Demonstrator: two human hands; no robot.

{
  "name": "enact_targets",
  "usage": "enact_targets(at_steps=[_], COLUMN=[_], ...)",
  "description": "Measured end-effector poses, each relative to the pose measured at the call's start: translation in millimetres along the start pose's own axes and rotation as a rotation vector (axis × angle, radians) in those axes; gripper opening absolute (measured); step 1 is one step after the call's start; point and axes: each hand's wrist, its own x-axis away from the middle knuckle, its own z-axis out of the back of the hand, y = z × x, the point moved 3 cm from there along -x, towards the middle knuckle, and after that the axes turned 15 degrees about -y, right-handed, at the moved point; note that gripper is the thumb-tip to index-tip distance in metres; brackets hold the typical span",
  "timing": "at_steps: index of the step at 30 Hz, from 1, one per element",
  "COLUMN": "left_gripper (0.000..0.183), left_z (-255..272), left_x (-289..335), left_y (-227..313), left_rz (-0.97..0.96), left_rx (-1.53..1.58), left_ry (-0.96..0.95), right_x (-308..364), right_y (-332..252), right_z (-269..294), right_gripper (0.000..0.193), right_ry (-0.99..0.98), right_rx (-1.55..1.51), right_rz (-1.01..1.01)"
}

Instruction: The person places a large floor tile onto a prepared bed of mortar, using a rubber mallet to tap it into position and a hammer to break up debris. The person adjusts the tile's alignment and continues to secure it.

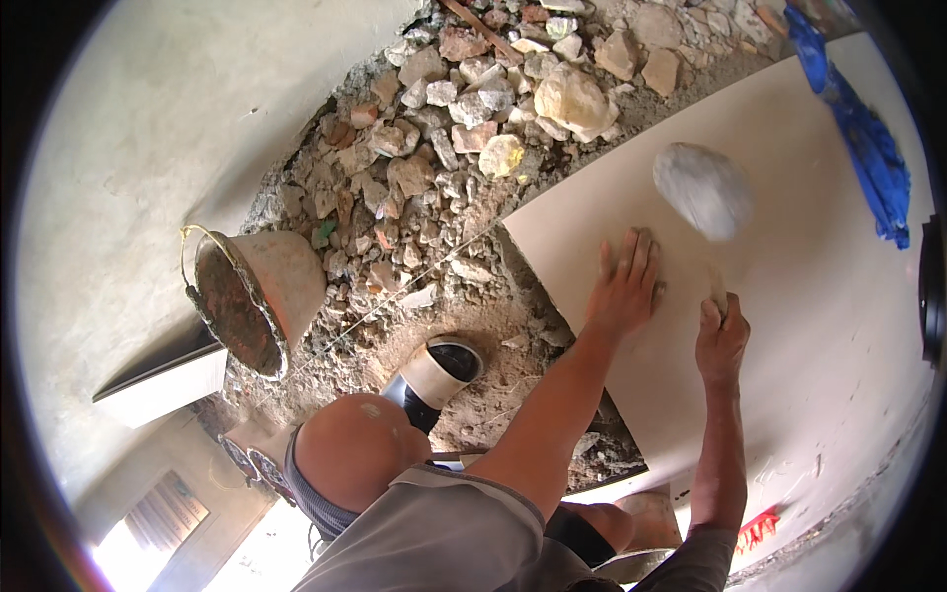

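1. I have the large pale slab (819, 306) spread across my view at 3 o'clock. I judge its laying-down done, since it covers the ground on that side.
2. My left hand (623, 288) rests palm-down near its edge, fingers (643, 255) extended, slightly apart and gripping nothing.
3. From there, my right hand (722, 340) sits at 4 o'clock, fingers curled tight around the handle of a mallet (702, 189). The pale head lies at the right hand's 12 o'clock, over the slab. It is blurred, so I cannot tell whether it touches.
4. I read this as work partway along: the slab is down, the mallet is in use, and nothing shows me that the tapping is finished. I cannot judge whether the slab sits level.
5. Toward 10 o'clock from the slab, loose rubble (473, 128) lies bare, so that ground is uncovered. A string (395, 296) crosses it, running toward 8 o'clock from near the slab's corner.
6. A dirty bucket (286, 276) lies tipped at my left hand's 9 o'clock; a crumpled blue strip (868, 148) lies on the slab, near the mallet's 3 o'clock.
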Motion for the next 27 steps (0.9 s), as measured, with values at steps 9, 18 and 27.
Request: enact_targets(at_steps=[9,18,27], left_gripper=[0.061,0.058,0.066], left_z=[3,5,9], left_x=[-1,2,2], left_y=[0,0,2], left_rz=[0.003,-0.022,-0.06], left_rx=[0.004,-0.003,0.024], left_ry=[-0.147,-0.151,-0.084], right_x=[-15,-16,-11], right_y=[-20,-32,-45], right_z=[-4,-12,-19], right_gripper=[0.032,0.042,0.047], right_ry=[-0.064,-0.179,-0.312], right_rx=[0.17,0.299,0.352], right_rz=[0.114,-0.023,-0.018])
